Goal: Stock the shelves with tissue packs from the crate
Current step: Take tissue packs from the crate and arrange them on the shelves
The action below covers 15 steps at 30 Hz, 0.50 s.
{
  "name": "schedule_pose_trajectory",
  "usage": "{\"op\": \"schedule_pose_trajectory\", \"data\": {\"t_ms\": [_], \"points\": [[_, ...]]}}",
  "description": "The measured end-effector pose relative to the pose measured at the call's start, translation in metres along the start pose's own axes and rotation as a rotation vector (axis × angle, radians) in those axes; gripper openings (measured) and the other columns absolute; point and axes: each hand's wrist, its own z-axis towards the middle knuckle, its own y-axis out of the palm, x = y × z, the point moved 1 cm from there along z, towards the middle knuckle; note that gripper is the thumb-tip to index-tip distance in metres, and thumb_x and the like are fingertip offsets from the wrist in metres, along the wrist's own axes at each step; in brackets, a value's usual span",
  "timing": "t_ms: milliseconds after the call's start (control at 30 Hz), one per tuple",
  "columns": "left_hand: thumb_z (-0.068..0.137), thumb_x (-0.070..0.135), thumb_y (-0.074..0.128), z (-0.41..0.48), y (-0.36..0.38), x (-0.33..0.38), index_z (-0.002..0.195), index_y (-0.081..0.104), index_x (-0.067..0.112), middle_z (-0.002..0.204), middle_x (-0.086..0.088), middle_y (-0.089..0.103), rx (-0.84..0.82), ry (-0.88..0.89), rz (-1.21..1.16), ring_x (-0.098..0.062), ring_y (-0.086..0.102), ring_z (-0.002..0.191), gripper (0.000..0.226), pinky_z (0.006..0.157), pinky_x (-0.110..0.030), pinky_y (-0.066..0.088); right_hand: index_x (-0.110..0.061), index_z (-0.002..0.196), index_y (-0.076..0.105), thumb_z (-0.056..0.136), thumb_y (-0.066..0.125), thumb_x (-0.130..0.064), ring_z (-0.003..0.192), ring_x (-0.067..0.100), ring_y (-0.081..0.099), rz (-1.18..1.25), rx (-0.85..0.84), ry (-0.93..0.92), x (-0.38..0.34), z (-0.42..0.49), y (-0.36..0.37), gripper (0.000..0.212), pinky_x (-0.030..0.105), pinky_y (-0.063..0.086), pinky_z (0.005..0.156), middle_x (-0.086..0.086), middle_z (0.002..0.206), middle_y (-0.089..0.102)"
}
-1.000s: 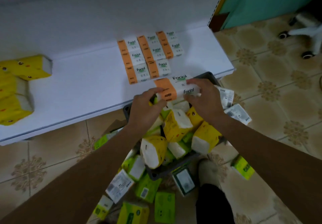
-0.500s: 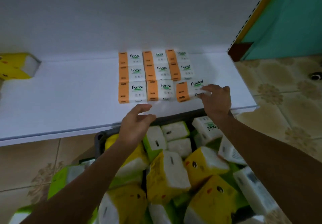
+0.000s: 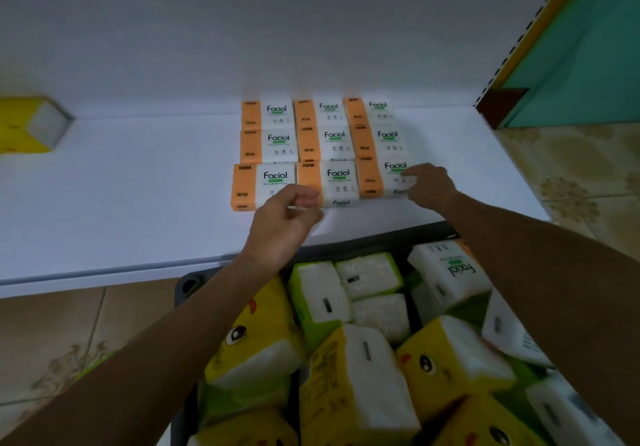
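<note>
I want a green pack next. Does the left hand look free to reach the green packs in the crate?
Probably yes. The left hand hovers by the shelf edge, seemingly empty, and the green packs lie uncovered in the crate right beside its wrist.

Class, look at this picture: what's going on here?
A person is stocking a white shelf with tissue packs. Nine orange Facial packs lie there in a three-by-three block. The right hand touches the front-right pack, seemingly squaring it up. The left hand hovers before the block, holding nothing. The crate below holds many yellow packs and green packs.
</note>
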Motion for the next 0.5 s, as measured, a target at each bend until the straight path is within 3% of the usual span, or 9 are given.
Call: {"op": "schedule_pose_trajectory", "data": {"t_ms": [133,233,300,433,500], "points": [[0.085,0.011,0.061,-0.006,-0.003,0.003,0.096,0.06,0.024,0.099,0.01,0.06,-0.034,-0.021,0.055,-0.014,0.058,0.097,0.018,0.09,-0.032,0.048,-0.015,0.14,0.037,0.089,0.052,-0.008,0.112,0.032,0.054,-0.106,-0.016,-0.108,-0.015,-0.016,-0.006,0.053,0.036,0.047,0.09,0.016,0.131,0.051],[0.085,0.012,0.062,-0.017,-0.008,0.012,0.098,0.06,0.023,0.103,0.005,0.061,-0.053,-0.025,0.082,-0.015,0.058,0.096,0.018,0.089,-0.033,0.049,-0.014,0.137,0.041,0.089,0.05,-0.006,0.107,0.028,0.058,0.02,0.098,-0.183,-0.036,-0.043,-0.024,0.049,0.035,0.051,0.083,0.013,0.129,0.053],[0.085,0.011,0.061,-0.031,-0.013,0.019,0.098,0.06,0.022,0.104,0.002,0.061,-0.061,-0.034,0.094,-0.011,0.058,0.087,0.017,0.082,-0.027,0.049,-0.012,0.129,0.049,0.09,0.051,-0.01,0.104,0.025,0.058,0.13,0.124,-0.227,-0.051,-0.071,-0.035,0.038,0.035,0.052,0.083,0.012,0.124,0.056],[0.085,0.009,0.061,-0.077,-0.029,0.031,0.101,0.061,0.015,0.1,0.002,0.06,-0.071,-0.096,0.119,-0.002,0.055,0.079,0.017,0.066,-0.006,0.043,-0.009,0.107,0.061,0.09,0.057,-0.021,0.096,0.021,0.061,0.212,-0.112,-0.191,-0.07,-0.143,-0.047,0.021,0.031,0.051,0.083,0.008,0.107,0.063],[0.085,0.008,0.061,-0.1,-0.037,0.033,0.1,0.06,0.016,0.098,0.003,0.059,-0.096,-0.136,0.14,-0.001,0.054,0.078,0.017,0.063,-0.006,0.042,-0.009,0.101,0.064,0.09,0.058,-0.029,0.092,0.021,0.063,0.226,-0.25,-0.146,-0.075,-0.185,-0.05,0.024,0.033,0.051,0.084,0.007,0.101,0.066]]}}
